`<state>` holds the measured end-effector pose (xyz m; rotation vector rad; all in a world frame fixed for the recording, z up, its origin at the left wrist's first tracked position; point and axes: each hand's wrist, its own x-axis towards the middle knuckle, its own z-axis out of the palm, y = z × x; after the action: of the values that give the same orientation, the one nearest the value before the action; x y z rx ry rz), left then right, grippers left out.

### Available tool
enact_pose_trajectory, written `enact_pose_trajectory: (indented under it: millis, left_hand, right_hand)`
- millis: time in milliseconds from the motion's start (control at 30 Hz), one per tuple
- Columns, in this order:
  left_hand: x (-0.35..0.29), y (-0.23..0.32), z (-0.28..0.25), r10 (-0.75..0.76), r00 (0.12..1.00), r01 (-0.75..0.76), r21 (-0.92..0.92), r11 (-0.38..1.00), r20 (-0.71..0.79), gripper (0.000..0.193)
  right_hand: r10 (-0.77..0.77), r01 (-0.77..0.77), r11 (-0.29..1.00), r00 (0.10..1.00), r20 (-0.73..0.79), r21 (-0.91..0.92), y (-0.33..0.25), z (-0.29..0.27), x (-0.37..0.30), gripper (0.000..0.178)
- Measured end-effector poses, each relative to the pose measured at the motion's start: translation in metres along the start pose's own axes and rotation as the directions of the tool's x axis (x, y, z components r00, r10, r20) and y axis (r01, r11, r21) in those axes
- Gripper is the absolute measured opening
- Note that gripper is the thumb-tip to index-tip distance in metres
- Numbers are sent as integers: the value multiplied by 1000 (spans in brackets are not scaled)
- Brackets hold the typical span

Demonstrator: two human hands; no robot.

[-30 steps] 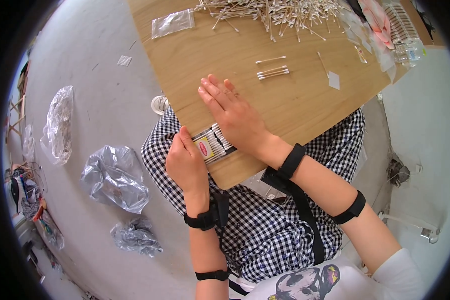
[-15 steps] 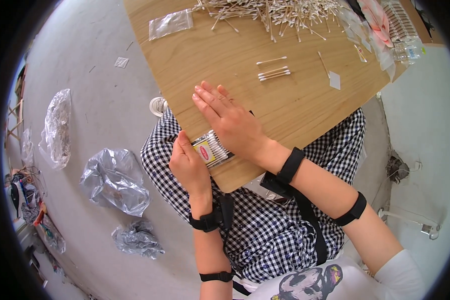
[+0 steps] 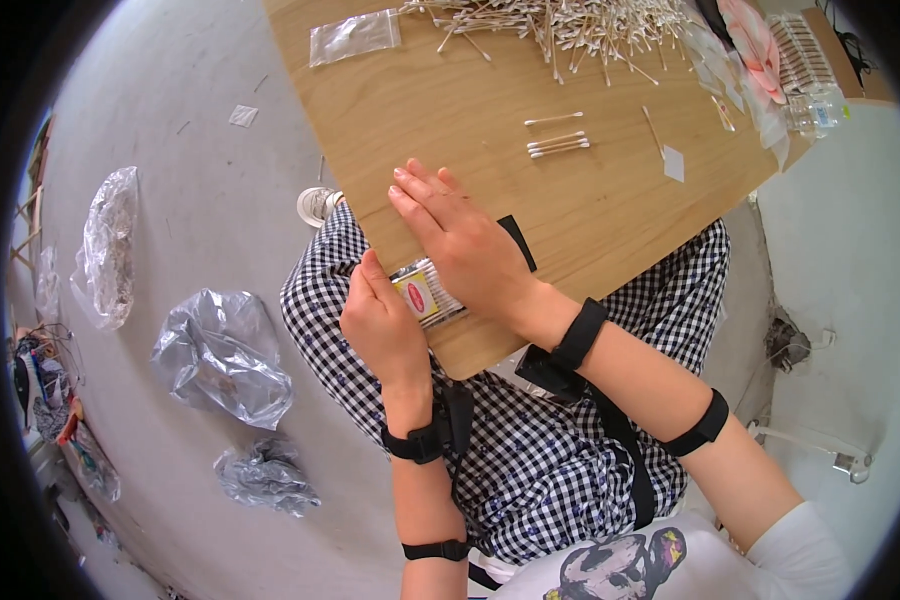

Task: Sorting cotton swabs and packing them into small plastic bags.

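Observation:
A clear packet of cotton swabs (image 3: pixel 417 296) with a yellow and red label lies at the near left corner of the wooden table. My left hand (image 3: pixel 382 325) is closed at the packet's left end, thumb pointing up; its other fingers are mostly hidden. My right hand (image 3: pixel 467 245) lies across the packet's right part, fingers stretched out flat and together, and hides much of it. From under this hand a flat black piece (image 3: pixel 518 243) sticks out on the right. Farther off, several loose cotton swabs (image 3: pixel 558 147) lie in a small row.
A large heap of cotton swabs (image 3: pixel 590 30) covers the table's far side. Beside it are an empty clear bag (image 3: pixel 354 38) and, at right, a small white card (image 3: pixel 674 164) and a plastic bottle (image 3: pixel 815 112). Crumpled plastic bags (image 3: pixel 225 355) lie on the floor at left.
More of the black piece shows beside my right hand. Both hands stay at the packet, almost unmoved, while the table shifts slightly in view.

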<state>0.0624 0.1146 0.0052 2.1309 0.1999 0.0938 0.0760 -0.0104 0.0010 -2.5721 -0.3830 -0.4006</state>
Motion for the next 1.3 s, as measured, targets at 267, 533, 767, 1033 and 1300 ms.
enact_pose_trajectory:
  millis: [267,533,767,1033,1300]
  left_hand:
    - [0,9,3,-24,1000,21,199,980,16,42]
    - [7,-11,-15,-82,989,92,-74,993,124,52]
    - [-2,-24,-21,-187,973,197,-66,978,133,66]
    - [2,-19,-18,-209,963,210,15,978,167,67]
    - [-15,20,-31,210,961,-177,181,967,-182,41]
  right_hand:
    - [141,-99,924,986,-87,370,-18,5,3,41]
    - [433,-247,346,898,79,905,-14,-12,-3,54]
    - [460,-259,287,882,105,922,-31,-15,-27,64]
    - [386,-233,426,921,58,874,-41,-5,-24,66]
    - [170,-149,984,949,-266,97,78,-63,-29,55]
